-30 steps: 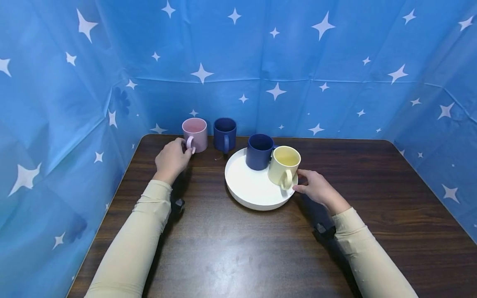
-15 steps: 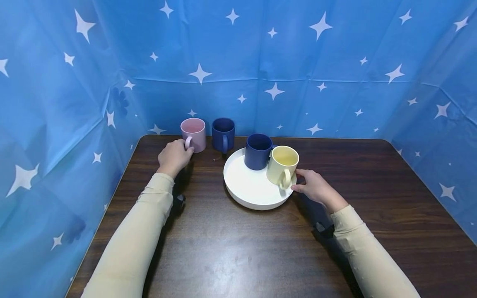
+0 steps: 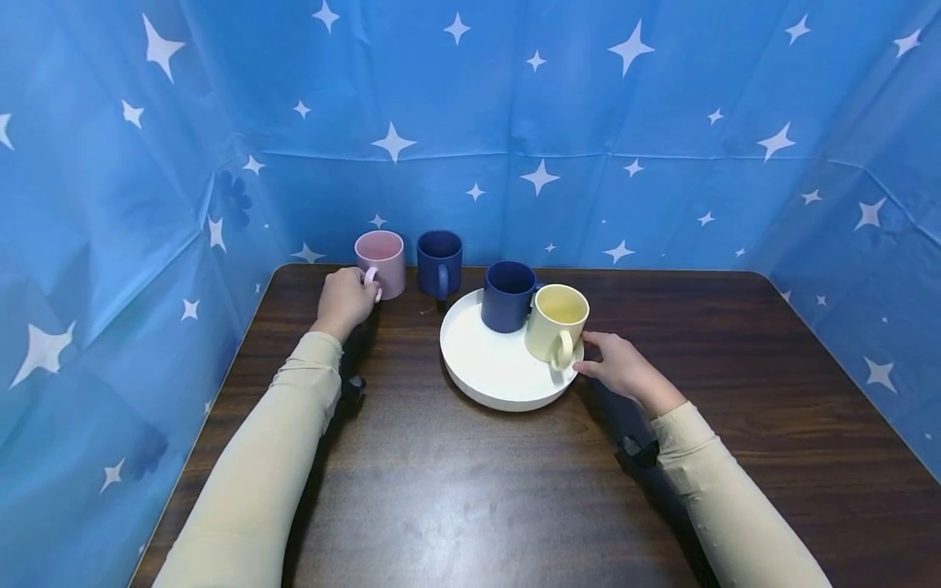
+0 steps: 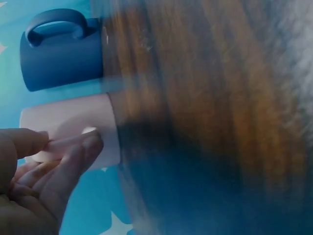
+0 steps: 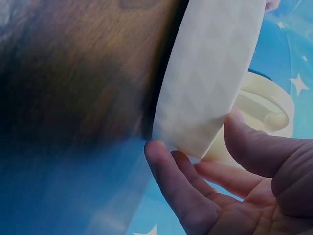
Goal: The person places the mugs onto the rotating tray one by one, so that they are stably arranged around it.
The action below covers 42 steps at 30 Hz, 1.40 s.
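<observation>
My left hand (image 3: 345,301) pinches the handle of a pink mug (image 3: 387,269) at the back left; in the left wrist view, thumb and fingers close about that handle. The mug stands upright. Just right of it stands a dark blue mug (image 3: 439,260), handle toward me. My right hand (image 3: 625,368) grips the right edge of a round white tray (image 3: 485,367), thumb at the rim and fingers against the outer wall (image 5: 203,73). On the tray are a second dark blue mug (image 3: 507,302) and a yellow mug (image 3: 556,322), both upright; the yellow one is nearest my right hand.
A dark wooden table (image 3: 441,482) lies beneath everything. Behind it and along both sides hangs a blue curtain (image 3: 573,106) with white stars, close to the back mugs. A black wrist device (image 3: 638,452) sits beneath the right cuff.
My left hand has shifted slightly right and closer around the pink mug's handle. The right hand, tray and mugs stay in place; the whole view drifts slightly.
</observation>
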Motion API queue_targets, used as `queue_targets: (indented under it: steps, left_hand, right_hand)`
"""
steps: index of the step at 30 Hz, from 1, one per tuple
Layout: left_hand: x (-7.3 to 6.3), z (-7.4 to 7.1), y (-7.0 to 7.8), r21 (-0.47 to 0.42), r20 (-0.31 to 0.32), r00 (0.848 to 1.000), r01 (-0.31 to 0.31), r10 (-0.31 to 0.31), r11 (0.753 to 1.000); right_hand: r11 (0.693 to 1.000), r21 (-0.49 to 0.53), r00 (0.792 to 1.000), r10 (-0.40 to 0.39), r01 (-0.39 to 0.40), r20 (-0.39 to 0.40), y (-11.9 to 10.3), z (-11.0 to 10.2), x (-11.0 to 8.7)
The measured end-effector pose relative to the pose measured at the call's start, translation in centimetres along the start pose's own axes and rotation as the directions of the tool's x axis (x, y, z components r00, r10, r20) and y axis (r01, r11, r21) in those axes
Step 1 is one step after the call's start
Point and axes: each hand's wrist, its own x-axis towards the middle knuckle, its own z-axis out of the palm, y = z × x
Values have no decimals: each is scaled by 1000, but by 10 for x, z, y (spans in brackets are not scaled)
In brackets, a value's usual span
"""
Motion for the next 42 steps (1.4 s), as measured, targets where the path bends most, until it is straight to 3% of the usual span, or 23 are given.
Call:
queue_targets:
  steps: [8,21,30,36,42]
  left_hand:
    - [-7,-3,0,-40,-59,998,-25,22,999]
    - [-30,-23,8,-59,-62,990,-133,129,989]
    - [-57,-44,10,-48,-24,965,-262,261,964]
    - [-65,-47,13,-56,30,952,-303,305,951]
    - [-71,-48,16,-104,40,927,-368,374,924]
  right_hand:
    - [1000,-6,1000,16,-16,1,1,2,3]
    - [1000,-7,1000,0,0,-20,7,-1,2]
    - [1000,-29,1000,4,-4,-7,7,2,2]
    - [1000,0,1000,2,-2,-9,7,2,1]
    - [1000,10,1000,-14,14,-18,8,1,1]
